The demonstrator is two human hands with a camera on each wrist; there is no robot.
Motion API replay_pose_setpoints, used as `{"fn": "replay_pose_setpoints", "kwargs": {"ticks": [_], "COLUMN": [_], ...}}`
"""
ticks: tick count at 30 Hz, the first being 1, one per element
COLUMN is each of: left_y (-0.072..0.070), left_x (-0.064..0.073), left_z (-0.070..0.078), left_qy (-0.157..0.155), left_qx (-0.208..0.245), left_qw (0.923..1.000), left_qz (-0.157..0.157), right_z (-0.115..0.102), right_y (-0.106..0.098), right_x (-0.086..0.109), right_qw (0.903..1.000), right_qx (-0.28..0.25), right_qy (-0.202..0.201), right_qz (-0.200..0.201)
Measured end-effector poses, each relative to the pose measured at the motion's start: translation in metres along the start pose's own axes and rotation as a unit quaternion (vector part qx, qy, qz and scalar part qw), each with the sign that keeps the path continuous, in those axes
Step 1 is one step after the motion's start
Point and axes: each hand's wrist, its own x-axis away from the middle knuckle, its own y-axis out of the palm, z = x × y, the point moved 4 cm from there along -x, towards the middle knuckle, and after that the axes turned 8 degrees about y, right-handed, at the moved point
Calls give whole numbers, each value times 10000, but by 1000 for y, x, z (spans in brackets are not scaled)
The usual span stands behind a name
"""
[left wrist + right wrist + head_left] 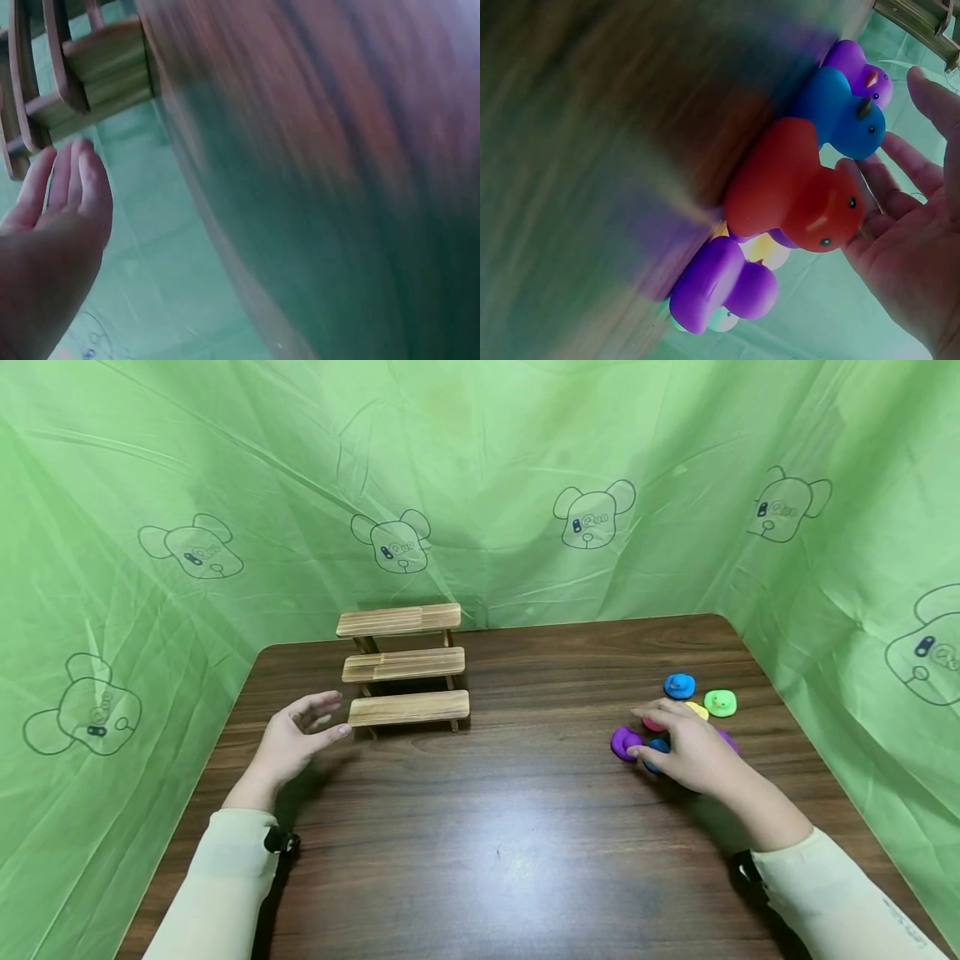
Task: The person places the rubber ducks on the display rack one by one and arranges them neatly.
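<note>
**A:** What's each hand up to? Reading the head view like a clock dial here.

**B:** Right hand is between 3 and 4, over a bunch of toy ducks on the brown table. Thumb and fingers are spread apart, not clamped on anything. Can't tell if a fingertip is brushing one, though.

**A:** And how do the ducks sit around it?

**B:** Going from that hand: bright blue duck at 12, yellow duck just past 12 and partly covered, green duck between 1 and 2. One purple duck at 9, dark blue duck around 8 by the thumb, red duck at 10, half hidden. There's a second purple duck peeking out at 3.

**A:** Left one?

**B:** Left hand is between 8 and 9, thumb and fingers apart, holding nothing. It's just beside the bottom step of a three-step wooden stand at 9. Can't tell if they touch. Green cloth hangs behind, at 12.
</note>
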Motion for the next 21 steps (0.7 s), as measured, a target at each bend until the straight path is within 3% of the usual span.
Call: {"fn": "replay_pose_setpoints", "kwargs": {"ticks": [9, 15, 21], "left_y": [-5, -2, 0], "left_x": [-9, -16, -21], "left_z": [-18, -22, -22], "left_qy": [-199, -294, -478], "left_qx": [865, 1178, 1103], "left_qw": [9941, 9902, 9905], "left_qz": [-617, -692, -670], "right_z": [8, 8, 8], "right_y": [3, 6, 7], "right_x": [-2, -5, -5], "right_qw": [10000, 9999, 9999], "right_qx": [-39, 108, 146], "right_qy": [14, -46, -44], "right_qz": [12, 17, -22]}}
